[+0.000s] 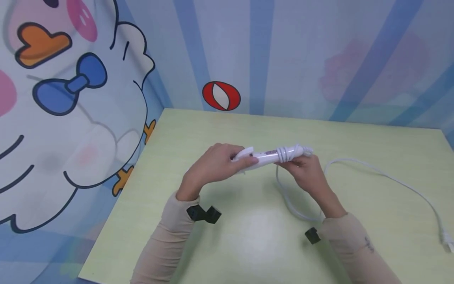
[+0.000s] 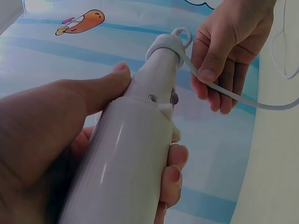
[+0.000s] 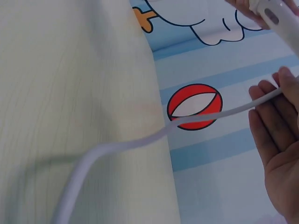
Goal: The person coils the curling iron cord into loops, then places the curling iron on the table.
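A white curling iron (image 1: 263,159) is held above the table, roughly level in the head view. My left hand (image 1: 217,163) grips it, with the thumb along the near side and the fingers round the far side. Its thick white body (image 2: 126,154) fills the middle of the left wrist view. Several turns of the white cord (image 1: 282,154) are wound round its thinner end. Beside that end, my right hand (image 1: 307,173) pinches the cord between thumb and fingers. In the right wrist view the loose cord (image 3: 140,142) runs away from that hand.
The pale green table (image 1: 227,252) lies beneath both hands. A loop of cord hangs near the right forearm, and the rest trails across the table to a white plug (image 1: 447,241) at the right edge. A cartoon-printed wall (image 1: 298,59) stands behind and to the left.
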{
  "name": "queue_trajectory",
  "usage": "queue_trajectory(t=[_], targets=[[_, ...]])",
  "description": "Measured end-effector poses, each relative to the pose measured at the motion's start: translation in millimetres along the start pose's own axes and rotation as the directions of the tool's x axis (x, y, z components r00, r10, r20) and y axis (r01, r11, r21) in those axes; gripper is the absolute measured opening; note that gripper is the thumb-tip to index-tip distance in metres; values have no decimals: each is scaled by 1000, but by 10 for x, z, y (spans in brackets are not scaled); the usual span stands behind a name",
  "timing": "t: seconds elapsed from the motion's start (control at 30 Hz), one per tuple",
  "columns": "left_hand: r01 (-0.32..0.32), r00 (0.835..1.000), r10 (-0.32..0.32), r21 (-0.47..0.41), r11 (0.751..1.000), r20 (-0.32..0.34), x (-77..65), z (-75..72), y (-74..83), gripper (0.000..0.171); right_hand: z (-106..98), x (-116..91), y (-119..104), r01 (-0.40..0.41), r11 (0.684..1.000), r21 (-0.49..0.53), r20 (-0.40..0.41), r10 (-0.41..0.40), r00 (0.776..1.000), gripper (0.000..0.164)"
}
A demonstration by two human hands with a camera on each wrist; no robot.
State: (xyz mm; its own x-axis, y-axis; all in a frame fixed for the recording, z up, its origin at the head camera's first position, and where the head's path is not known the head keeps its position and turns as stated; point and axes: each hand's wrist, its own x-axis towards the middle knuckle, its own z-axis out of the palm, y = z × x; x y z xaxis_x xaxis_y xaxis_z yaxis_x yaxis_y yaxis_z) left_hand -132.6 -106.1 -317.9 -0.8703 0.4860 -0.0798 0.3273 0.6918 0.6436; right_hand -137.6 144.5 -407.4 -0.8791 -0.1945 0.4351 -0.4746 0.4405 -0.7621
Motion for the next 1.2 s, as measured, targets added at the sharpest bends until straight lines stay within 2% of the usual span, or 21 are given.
queue_trajectory(t=[0.17,0.23,0.3,0.4,0.57,0.83,1.0,1.13,1.2], targets=[[-58,997,58,6,998,44,-13,-20,24,27,-76,12,31,-76,990,122,72,68,995,13],[-76,995,75,14,997,65,-2,-19,30,27,-120,17,46,-63,992,109,112,51,992,19],[-87,993,84,34,996,84,17,-14,32,29,-154,42,64,19,997,81,135,-30,990,24],[-109,989,103,57,992,105,45,-10,41,31,-197,80,91,144,990,-5,125,-142,982,29],[-136,984,124,88,987,125,75,-21,56,33,-242,167,133,275,961,-10,134,-272,953,33],[-102,980,77,133,986,183,125,-42,60,39,-317,318,135,344,929,-132,225,-310,924,28],[-86,974,47,169,982,220,167,-35,29,38,-360,419,107,342,919,-197,304,-274,912,24],[-60,971,1,238,969,239,197,6,21,38,-379,493,79,371,895,-248,373,-266,889,21],[-40,972,-31,294,955,234,209,36,36,39,-390,519,53,389,876,-285,404,-258,878,19]])
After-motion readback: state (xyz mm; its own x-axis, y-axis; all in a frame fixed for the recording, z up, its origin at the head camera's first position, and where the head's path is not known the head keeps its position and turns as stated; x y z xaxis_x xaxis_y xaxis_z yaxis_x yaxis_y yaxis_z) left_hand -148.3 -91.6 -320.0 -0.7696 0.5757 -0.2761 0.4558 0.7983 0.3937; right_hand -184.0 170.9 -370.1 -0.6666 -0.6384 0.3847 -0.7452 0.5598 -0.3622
